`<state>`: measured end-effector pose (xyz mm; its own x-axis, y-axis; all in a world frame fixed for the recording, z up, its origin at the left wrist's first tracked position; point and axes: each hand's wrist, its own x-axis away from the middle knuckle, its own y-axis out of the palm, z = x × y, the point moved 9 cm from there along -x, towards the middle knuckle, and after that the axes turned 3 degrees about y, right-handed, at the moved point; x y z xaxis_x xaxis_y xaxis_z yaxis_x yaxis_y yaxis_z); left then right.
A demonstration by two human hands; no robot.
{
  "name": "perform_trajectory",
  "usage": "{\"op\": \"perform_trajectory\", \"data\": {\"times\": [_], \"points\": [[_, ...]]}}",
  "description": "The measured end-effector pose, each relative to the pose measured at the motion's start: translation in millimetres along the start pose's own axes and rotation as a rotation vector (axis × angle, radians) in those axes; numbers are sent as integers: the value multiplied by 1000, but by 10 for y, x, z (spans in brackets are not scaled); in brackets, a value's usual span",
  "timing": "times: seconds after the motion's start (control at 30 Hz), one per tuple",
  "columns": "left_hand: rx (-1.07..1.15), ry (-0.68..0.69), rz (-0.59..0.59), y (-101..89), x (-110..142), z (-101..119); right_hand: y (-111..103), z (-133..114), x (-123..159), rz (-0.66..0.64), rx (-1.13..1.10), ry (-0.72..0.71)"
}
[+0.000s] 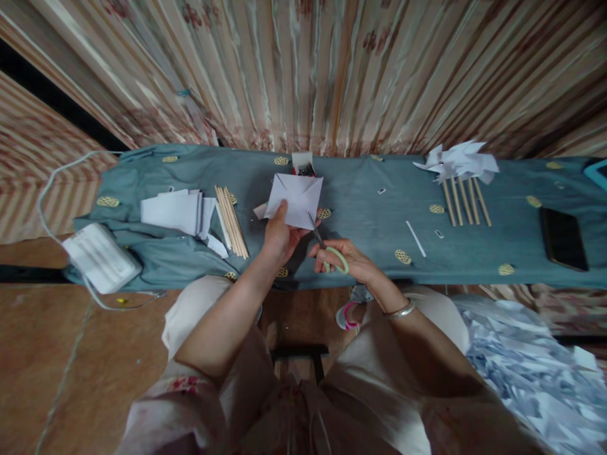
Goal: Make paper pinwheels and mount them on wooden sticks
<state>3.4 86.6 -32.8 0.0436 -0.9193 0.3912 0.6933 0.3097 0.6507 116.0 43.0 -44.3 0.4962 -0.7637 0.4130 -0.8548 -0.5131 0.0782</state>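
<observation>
The square of white paper [296,199] was held up over the green cloth [360,215], near the middle and just in front of a small open box [302,158] of dark bits too fine to name. The left hand [281,234] had its fingers closed on the near edge, thumb on top and the other fingers mostly hidden underneath. The right hand [348,256] had its fingers curled through the green handles of the scissors [337,258], whose blades met the paper at its near right corner; how far the blades stood apart could not be told. Dark lines ran inward from the two far corners, which looked like cuts already made, so the cutting seemed well along; whether the near left corner had been cut was unclear. Well apart to the right, several paper pinwheels [467,161] lay together on their sticks and looked finished. To the left, a stack of white paper [171,212] and a bundle of bare sticks [231,221] lay side by side, apparently unused, so a fair share of the work seemed left.
</observation>
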Motion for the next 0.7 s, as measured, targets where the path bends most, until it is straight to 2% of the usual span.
{"op": "perform_trajectory", "data": {"times": [0.2, 0.7], "points": [[27, -27, 4, -3, -4, -23, -2, -21, 5, -3, 20, -25], [-26, 39, 15, -30, -12, -3, -7, -30, 14, -11, 41, -35]]}}
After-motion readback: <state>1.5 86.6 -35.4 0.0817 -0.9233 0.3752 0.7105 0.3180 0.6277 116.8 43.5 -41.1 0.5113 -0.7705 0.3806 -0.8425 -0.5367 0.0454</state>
